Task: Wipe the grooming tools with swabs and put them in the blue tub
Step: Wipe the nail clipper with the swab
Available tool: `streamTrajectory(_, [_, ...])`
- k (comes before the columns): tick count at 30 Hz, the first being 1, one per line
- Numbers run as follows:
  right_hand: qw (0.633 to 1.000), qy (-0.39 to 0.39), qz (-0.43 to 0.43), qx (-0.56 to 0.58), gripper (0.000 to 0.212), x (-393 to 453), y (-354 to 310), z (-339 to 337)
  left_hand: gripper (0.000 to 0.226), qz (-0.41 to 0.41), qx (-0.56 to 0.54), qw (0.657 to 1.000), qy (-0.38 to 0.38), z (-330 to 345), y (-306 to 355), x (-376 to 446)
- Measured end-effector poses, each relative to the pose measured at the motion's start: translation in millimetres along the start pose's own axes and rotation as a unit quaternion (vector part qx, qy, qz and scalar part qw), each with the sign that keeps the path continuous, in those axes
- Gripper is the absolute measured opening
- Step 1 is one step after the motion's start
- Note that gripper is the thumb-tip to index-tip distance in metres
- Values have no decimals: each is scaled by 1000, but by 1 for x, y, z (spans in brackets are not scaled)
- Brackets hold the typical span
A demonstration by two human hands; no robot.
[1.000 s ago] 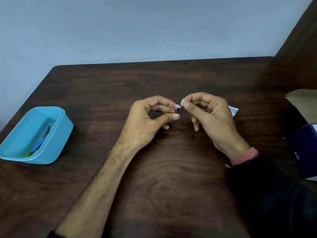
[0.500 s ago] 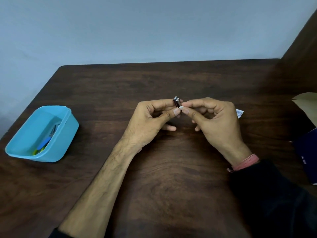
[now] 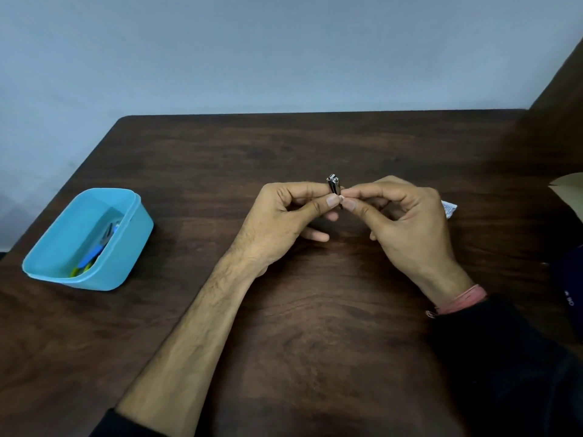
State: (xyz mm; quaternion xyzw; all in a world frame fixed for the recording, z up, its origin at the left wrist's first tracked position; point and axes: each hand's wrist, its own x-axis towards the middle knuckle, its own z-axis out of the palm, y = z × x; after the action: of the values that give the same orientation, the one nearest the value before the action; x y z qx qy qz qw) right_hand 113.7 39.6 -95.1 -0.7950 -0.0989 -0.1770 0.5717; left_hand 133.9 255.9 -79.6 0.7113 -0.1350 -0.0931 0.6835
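Note:
My left hand (image 3: 284, 216) pinches a small metal nail clipper (image 3: 333, 183) upright between thumb and fingers above the middle of the table. My right hand (image 3: 407, 222) pinches a small white swab (image 3: 342, 197) and presses it against the clipper's lower side; most of the swab is hidden by my fingertips. The blue tub (image 3: 132, 234) stands on the table's left side, well apart from both hands, with a blue-handled tool (image 3: 91, 255) and a yellow-green one lying inside.
The dark wooden table (image 3: 315, 310) meets a pale wall at its far edge. A torn white wrapper (image 3: 449, 209) lies behind my right hand. A dark blue box (image 3: 568, 288) and a tan cardboard flap (image 3: 568, 190) sit at the right edge.
The clipper has turned upright in my left hand, its head now sticking up above my fingers. My right fingertips with the swab have slid lower along it. The camera view shifted slightly.

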Motion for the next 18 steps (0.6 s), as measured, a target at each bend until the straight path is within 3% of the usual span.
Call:
streamTrajectory(10, [997, 12, 45, 69, 13, 3, -4, 1, 22, -13, 22, 1000, 4, -1, 4, -2])
streamTrajectory(18, [997, 3, 35, 66, 21, 0, -7, 12, 21, -15, 29, 997, 72, 9, 4, 2])
